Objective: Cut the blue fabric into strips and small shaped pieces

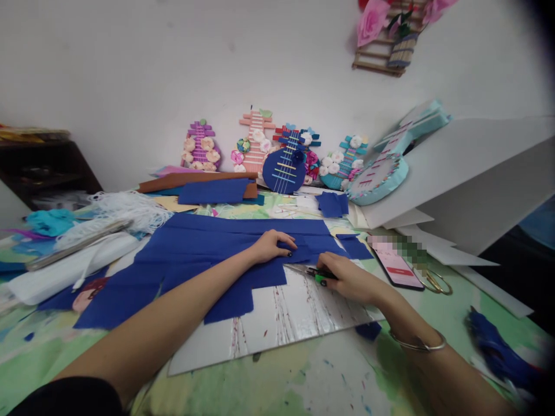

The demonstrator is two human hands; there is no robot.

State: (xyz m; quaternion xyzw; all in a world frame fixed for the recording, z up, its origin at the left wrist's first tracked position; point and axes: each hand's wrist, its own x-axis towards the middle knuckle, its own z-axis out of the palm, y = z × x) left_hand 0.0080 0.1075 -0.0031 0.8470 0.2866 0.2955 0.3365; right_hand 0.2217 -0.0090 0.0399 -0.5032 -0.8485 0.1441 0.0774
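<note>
A large sheet of blue paper (pixel 203 254) lies spread over a white cutting board (pixel 281 323) on the table. My left hand (pixel 272 245) rests on the paper with its fingers curled down, pressing it flat. My right hand (pixel 347 278) is closed round a green-handled cutter (pixel 313 271), whose blade points left at the paper's lower edge just below my left hand. A metal bangle (pixel 418 343) circles my right wrist.
A phone (pixel 396 267) and gold scissors (pixel 436 281) lie to the right. Small blue squares (pixel 332 204) sit behind. Craft guitars (pixel 284 162) lean on the wall. White boards (pixel 468 173) rise at right. White string (pixel 125 211) and a white roll (pixel 65 268) lie at left.
</note>
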